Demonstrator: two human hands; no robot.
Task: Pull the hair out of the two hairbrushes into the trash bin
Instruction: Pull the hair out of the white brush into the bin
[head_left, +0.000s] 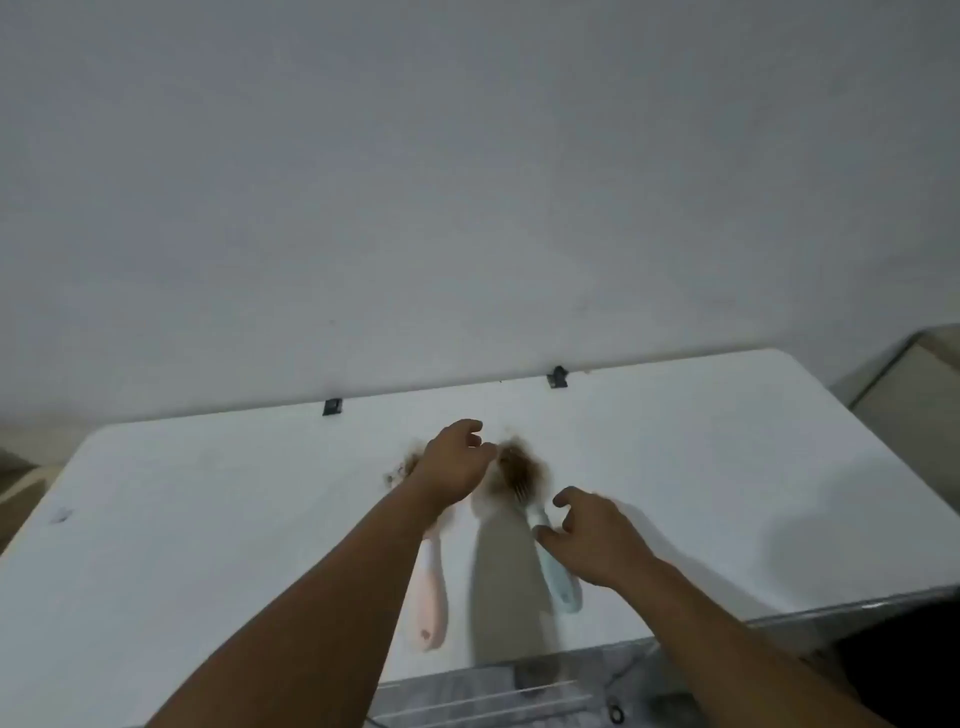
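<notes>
Two hairbrushes lie side by side on a white table (208, 519). The pink brush (432, 597) is on the left, its head hidden under my left wrist, with brown hair (402, 467) showing beside it. The light blue brush (558, 577) is on the right, its head covered in a clump of brown hair (522, 467). My left hand (454, 460) hovers over the brush heads, fingertips at the clump's left edge; whether it pinches hair is blurred. Over the blue handle, my right hand (592, 538) has its fingers spread and curled. No trash bin is in view.
The table stands against a plain grey wall, with two dark clips (332, 406) (557, 376) on its far edge. A dark object (898, 670) sits off the table's near right corner. Grey floor (493, 696) shows below the near edge.
</notes>
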